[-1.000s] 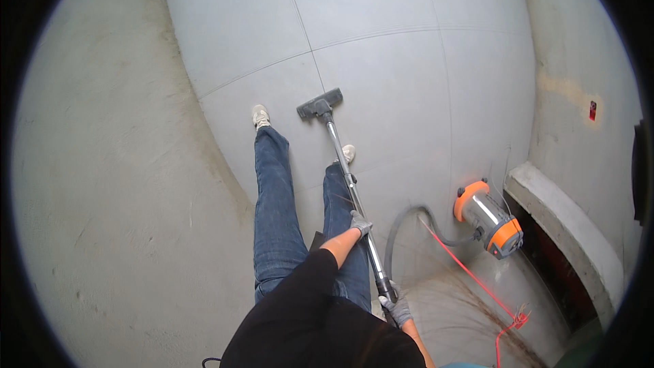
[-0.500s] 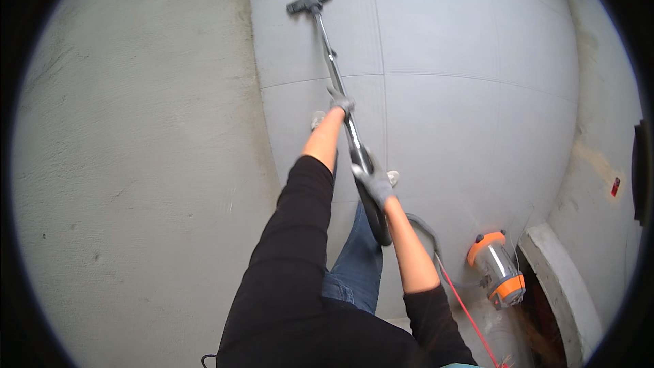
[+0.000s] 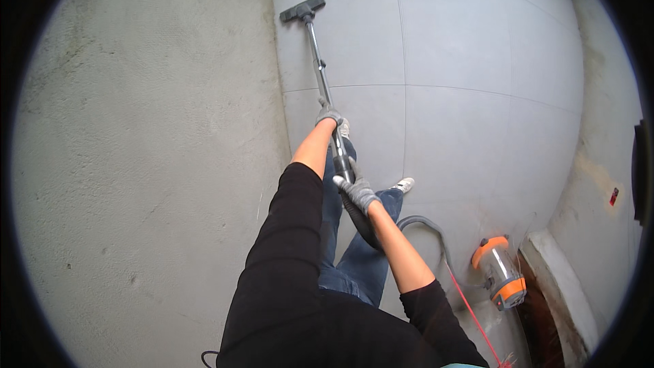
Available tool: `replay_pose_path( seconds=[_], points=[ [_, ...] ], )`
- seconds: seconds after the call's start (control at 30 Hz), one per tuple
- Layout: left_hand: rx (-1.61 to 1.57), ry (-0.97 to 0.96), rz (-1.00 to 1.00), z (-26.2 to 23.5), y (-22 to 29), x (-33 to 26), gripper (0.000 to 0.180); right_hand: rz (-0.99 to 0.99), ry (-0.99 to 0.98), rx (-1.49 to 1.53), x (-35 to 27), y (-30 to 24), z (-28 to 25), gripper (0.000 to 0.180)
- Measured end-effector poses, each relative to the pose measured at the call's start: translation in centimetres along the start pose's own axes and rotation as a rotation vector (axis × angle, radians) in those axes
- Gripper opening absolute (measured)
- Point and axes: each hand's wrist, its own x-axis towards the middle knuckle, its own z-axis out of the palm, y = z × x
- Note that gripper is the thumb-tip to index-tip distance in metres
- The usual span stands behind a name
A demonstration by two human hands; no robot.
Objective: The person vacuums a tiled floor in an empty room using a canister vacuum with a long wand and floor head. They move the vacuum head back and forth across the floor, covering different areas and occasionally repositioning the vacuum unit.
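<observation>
A vacuum cleaner wand [image 3: 315,48] of shiny metal slants away from me over grey floor tiles. Its dark floor head [image 3: 302,8] lies on the tiles close to the foot of the concrete wall at left. My left hand [image 3: 329,114], in a grey glove, is closed round the metal tube at mid-length. Nearer to me, my right hand [image 3: 358,193], gloved too, grips the black handle end. From there a grey hose [image 3: 426,221] curves right to the vacuum cleaner [image 3: 501,272], a clear canister with orange bands.
Rough concrete wall [image 3: 150,129] fills the left side. Pale tiles [image 3: 477,129] stretch ahead and right. A concrete ledge [image 3: 558,279] and a dark opening lie beside the canister. A red cord [image 3: 475,315] runs along the floor. My shoes [image 3: 405,185] stand near the wand.
The floor head has shifted slightly left and nearer to me. Both hands have moved a little left with the wand, their grip kept. More of my legs and shoes now shows.
</observation>
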Motion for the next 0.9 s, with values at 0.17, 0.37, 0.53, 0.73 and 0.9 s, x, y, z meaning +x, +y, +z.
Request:
replay_pose_path(
  seconds=[0.17,0.37,0.53,0.73,0.9],
  points=[
    [0.057,-0.076,-0.044,-0.3,-2.8,-1.6,0.100,0.031,-0.025,-0.052,-1.9,0.7,2.5,0.088],
    [0.069,-0.146,-0.095,1.0,-4.0,4.5,0.112,0.087,-0.045,-0.131,-1.7,-2.5,2.1,0.093],
    [0.423,-0.167,-0.048,3.4,-5.6,9.4,0.113,0.130,-0.075,0.061,-2.8,-3.9,1.3,0.094],
    [0.215,-0.081,-0.059,3.8,-5.5,10.0,0.114,0.112,-0.089,0.081,-3.7,-4.8,1.1,0.093],
    [0.463,-0.245,-0.027,4.2,-4.3,9.5,0.090,0.099,-0.046,0.028,-4.9,-5.3,0.6,0.092]
  ],
)
